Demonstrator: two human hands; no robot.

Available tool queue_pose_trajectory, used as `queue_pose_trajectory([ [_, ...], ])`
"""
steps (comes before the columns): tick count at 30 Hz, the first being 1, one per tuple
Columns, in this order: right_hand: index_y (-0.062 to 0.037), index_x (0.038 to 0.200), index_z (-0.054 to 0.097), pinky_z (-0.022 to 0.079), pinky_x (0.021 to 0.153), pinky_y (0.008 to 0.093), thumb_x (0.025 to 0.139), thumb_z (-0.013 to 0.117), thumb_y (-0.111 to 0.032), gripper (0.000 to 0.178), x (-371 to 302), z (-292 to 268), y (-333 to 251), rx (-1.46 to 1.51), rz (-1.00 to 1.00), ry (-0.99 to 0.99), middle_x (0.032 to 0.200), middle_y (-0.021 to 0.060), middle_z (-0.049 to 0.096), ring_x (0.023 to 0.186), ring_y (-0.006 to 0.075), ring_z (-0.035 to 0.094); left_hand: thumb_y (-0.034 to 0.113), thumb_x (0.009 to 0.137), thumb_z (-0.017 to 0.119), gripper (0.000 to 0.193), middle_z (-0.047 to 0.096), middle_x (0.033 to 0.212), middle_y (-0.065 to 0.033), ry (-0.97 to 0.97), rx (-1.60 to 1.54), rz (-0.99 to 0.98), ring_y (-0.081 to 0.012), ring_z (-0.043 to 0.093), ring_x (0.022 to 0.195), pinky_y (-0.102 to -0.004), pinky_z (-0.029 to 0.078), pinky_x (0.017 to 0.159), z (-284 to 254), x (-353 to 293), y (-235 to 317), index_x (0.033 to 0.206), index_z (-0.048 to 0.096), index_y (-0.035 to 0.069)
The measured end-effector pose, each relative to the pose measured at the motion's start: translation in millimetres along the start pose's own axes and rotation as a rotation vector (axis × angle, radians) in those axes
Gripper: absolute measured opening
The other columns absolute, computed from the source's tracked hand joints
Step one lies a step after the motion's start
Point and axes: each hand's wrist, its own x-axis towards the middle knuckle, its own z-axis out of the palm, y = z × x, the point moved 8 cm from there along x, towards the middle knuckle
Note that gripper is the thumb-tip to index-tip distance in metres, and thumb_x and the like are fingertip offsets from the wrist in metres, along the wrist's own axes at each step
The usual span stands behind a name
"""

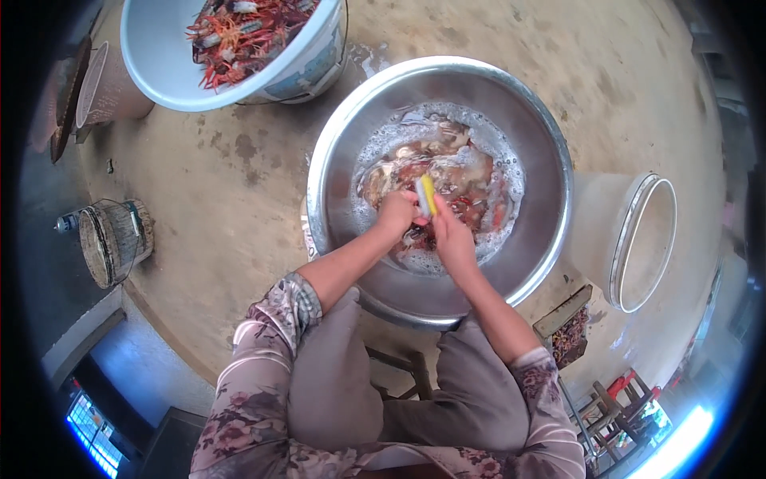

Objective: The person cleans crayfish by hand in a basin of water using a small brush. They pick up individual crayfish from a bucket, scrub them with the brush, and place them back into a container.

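A wide metal basin point(542, 160) stands in front of my knees. Cloudy, foamy water fills its bottom, with reddish crayfish point(471, 209) showing through. Over the middle of the water, my right hand point(453, 241) grips a small brush point(426, 196) with a yellow side and a whitish side. Close against it, my left hand point(398, 214) is closed, its fingers at the brush's lower end. Whatever the left fingers hold is mostly hidden, though something dark and reddish shows below them.
At the upper left is a pale blue bucket point(155, 56) with a heap of red crayfish point(243, 36). An upright whitish bucket point(600, 219) is right of the basin. A stained pail point(120, 243) stands at far left, and a dustpan-like tray point(568, 327) lies near my right knee.
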Motion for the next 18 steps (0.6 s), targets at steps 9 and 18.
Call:
queue_pose_trajectory([
  [9,-0.0175,0.122,0.043,0.044,0.065,0.0427,0.084,0.043,-0.020,0.038,-14.2,6.9,-21.8,-0.284,-0.179,0.043,0.086,0.0184,0.058,0.075,0.0340,0.057,-0.004,0.076,0.045,0.014,0.061,0.069,-0.0106,0.054,0.377,0.129,-0.0161,0.059,0.058,-0.0279,0.047,0.053,-31.3,16.2,-15.5,0.079,0.059,-0.004],
  [18,-0.0130,0.125,0.041,0.040,0.045,0.0228,0.086,0.045,-0.017,0.040,23.2,-16.6,11.3,0.424,-0.226,0.189,0.073,0.0055,0.058,0.050,0.0111,0.049,-0.010,0.073,0.047,0.019,0.059,0.068,-0.0090,-0.114,0.195,-0.002,-0.0153,0.060,0.064,-0.0261,0.048,0.053,-0.2,-3.7,3.2,0.087,0.058,-0.005],
])
